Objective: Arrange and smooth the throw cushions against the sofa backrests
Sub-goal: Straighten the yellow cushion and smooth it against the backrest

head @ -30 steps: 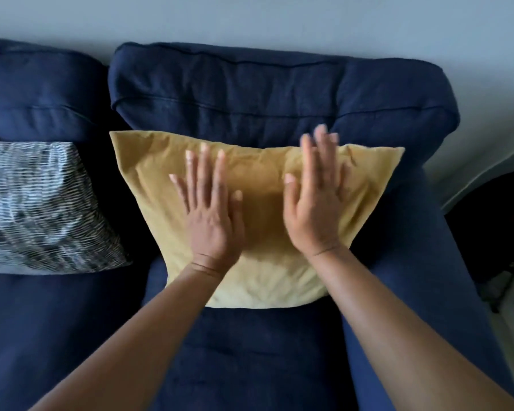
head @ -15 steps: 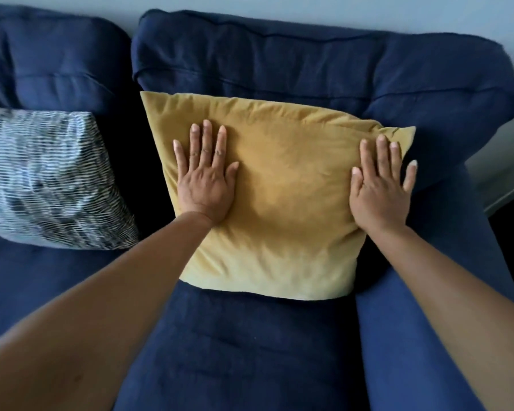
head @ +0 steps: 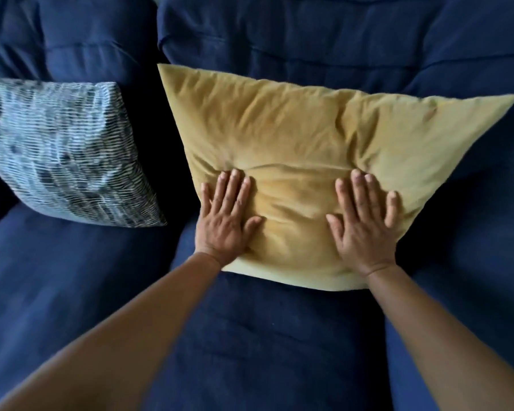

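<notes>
Your left hand (head: 224, 222) & right hand (head: 364, 226) lie flat, fingers spread, apart on lower half of mustard-yellow velvet square cushion (head: 309, 149), which leans vs navy fabric sofa backrest (head: 309, 37). Black-and-white woven cushion (head: 63, 149) sits beside it, to the left.

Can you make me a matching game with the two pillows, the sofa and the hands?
Things:
1. yellow cushion
2. patterned cushion
3. sofa
4. left hand and right hand

Descriptions:
A. dark blue
B. lying flat, fingers spread
C. creased, leaning on the right backrest
D. black and white stripes, on the left seat

Pairs: 1-C, 2-D, 3-A, 4-B
</notes>
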### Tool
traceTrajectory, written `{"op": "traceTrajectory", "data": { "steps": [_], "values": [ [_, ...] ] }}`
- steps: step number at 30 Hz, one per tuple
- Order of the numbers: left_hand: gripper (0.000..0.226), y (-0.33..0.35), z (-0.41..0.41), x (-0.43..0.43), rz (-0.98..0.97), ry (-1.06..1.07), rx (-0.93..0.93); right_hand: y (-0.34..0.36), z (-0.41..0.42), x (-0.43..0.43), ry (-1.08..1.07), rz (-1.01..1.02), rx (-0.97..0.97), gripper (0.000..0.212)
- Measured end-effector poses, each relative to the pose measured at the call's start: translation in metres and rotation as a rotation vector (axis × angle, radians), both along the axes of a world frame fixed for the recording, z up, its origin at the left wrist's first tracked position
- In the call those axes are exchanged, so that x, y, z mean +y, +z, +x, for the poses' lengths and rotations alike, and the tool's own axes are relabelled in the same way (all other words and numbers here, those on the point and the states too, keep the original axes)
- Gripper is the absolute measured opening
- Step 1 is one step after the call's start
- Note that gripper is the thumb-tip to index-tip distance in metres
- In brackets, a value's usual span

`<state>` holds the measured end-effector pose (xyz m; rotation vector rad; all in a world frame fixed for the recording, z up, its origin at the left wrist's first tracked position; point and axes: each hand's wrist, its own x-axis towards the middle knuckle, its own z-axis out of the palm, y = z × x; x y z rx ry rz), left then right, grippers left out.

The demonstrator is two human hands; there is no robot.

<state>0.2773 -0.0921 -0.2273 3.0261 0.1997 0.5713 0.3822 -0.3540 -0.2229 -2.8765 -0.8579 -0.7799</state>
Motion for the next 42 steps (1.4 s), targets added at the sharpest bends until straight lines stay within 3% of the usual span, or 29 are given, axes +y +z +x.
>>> {"op": "traceTrajectory", "data": {
  "steps": [3,6,8,10,12,18,22,24,26,29,31,35,39,42],
  "values": [
    [0.076,-0.003,0.009,0.017,0.036,0.029,-0.01,-0.009,0.008,-0.019,-0.114,0.088,0.076,0.064],
    [0.072,0.004,0.0,-0.007,-0.125,0.107,-0.159,0.0,-0.009,-0.011,-0.219,0.3,0.05,0.062],
    [0.071,0.012,-0.009,-0.041,-0.195,0.02,-0.245,0.01,-0.029,0.006,-0.126,0.395,-0.031,0.06],
    [0.07,0.018,-0.008,-0.075,-0.17,-0.161,-0.253,0.019,-0.044,0.031,0.073,0.367,-0.077,0.057],
    [0.067,0.02,0.001,-0.083,-0.15,-0.197,-0.225,0.026,-0.04,0.051,0.178,0.262,-0.101,0.055],
    [0.066,0.025,0.03,-0.002,-0.114,0.087,-0.051,0.037,0.032,0.009,-0.145,0.119,0.062,0.058],
    [0.063,0.056,0.038,-0.011,-0.122,0.044,-0.197,0.055,0.025,0.001,-0.198,0.273,-0.027,0.055],
    [0.061,0.079,0.054,-0.022,-0.092,0.011,-0.299,0.068,0.022,0.017,-0.101,0.301,-0.112,0.057],
    [0.061,0.1,0.075,-0.031,0.011,-0.069,-0.316,0.082,0.026,0.039,0.038,0.206,-0.136,0.059],
    [0.064,0.114,0.098,-0.023,0.132,-0.11,-0.099,0.091,0.046,0.051,0.115,0.036,-0.06,0.059],
    [0.067,0.111,0.103,0.002,0.155,0.009,0.063,0.091,0.066,0.034,0.019,0.012,0.045,0.06],
    [0.069,0.111,0.098,0.047,0.074,0.217,0.134,0.093,0.091,-0.016,-0.238,0.064,0.199,0.062],
    [0.071,0.124,0.089,0.044,-0.041,0.297,0.021,0.11,0.081,-0.015,-0.325,0.178,0.195,0.068],
    [0.064,0.141,0.092,0.012,-0.008,0.139,-0.17,0.132,0.066,0.019,-0.136,0.247,0.033,0.063]
  ]
}}
